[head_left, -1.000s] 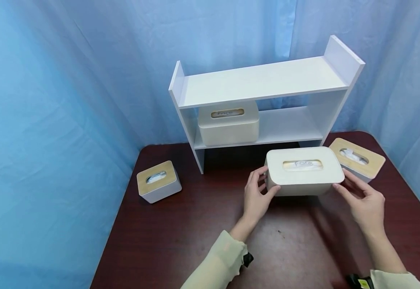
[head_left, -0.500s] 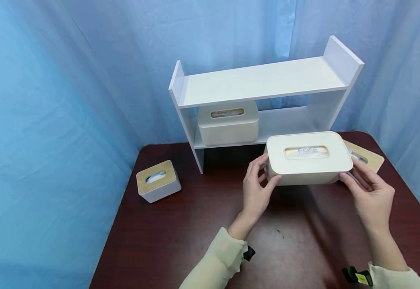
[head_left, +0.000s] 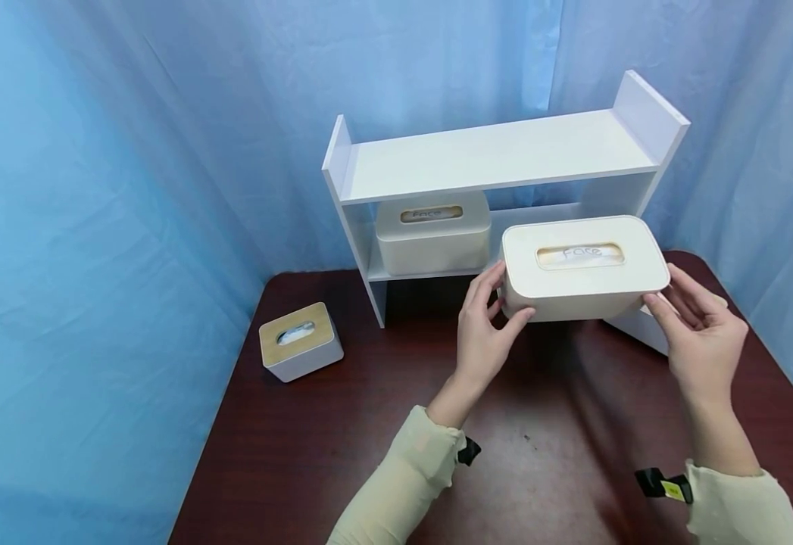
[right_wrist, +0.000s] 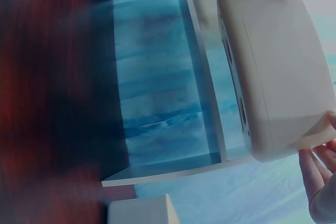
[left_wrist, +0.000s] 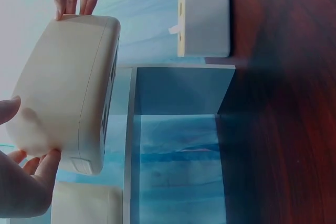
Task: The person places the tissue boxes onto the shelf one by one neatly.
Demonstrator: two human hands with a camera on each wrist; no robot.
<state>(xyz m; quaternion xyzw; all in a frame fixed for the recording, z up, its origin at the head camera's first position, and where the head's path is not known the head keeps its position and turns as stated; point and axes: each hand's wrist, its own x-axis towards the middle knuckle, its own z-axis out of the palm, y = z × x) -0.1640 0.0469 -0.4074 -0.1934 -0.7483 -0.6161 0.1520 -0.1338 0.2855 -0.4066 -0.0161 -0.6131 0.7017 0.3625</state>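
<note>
Between my two hands a cream tissue box [head_left: 583, 257] hangs above the table, its top slot showing paper marked "Face". My left hand [head_left: 481, 337] grips its left end, thumb on the front side. The right hand [head_left: 703, 341] grips the opposite end the same way. Both wrist views show the box's smooth side, with fingertips at both ends. Just behind the box stands a white shelf [head_left: 505, 155]. On its lower board, at the left, sits a second cream tissue box [head_left: 433, 246], also marked "Face".
A small tissue box with a wooden lid [head_left: 301, 341] stands on the dark red table [head_left: 341, 454] at the left. Another white box [head_left: 644, 329], mostly hidden behind the held one, stands at the right. Blue curtains [head_left: 130, 189] hang behind and at the sides.
Both hands have lifted the held tissue box higher and toward the shelf, slightly rightward. It now covers part of the lower board and more of the right-hand box.
</note>
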